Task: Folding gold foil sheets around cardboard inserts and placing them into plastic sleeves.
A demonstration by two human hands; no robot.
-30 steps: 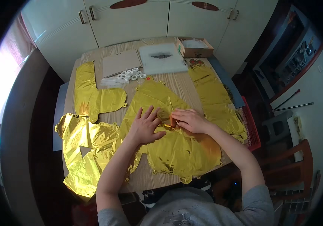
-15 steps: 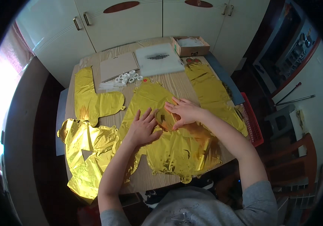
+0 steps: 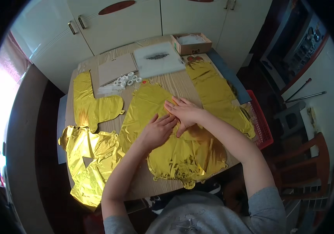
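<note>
A large gold foil balloon [image 3: 174, 156], flat and uninflated, lies in the middle of the table under both my hands. My left hand [image 3: 159, 131] rests on it with fingers stretched out, their tips against or just under my right hand. Across the balloon's centre lies my right hand [image 3: 187, 113], palm down, thumb spread away from its fingers. To the left are an L-shaped gold foil balloon [image 3: 97, 109] and, nearer, a crumpled shiny gold foil balloon [image 3: 91, 156] with a triangular hole. A further gold foil balloon [image 3: 212, 84] lies at the right.
White ribbon rings [image 3: 128, 80] and clear straws [image 3: 110, 89] lie beyond the middle balloon. Behind them are a beige board [image 3: 117, 68], a white plastic packet [image 3: 159, 66] and a cardboard box [image 3: 192, 48]. A red basket [image 3: 266, 128] stands beside the table's right edge.
My left hand has slid right across the foil until it meets my right hand. The gap between the hands has closed. The whole view has shifted slightly.
</note>
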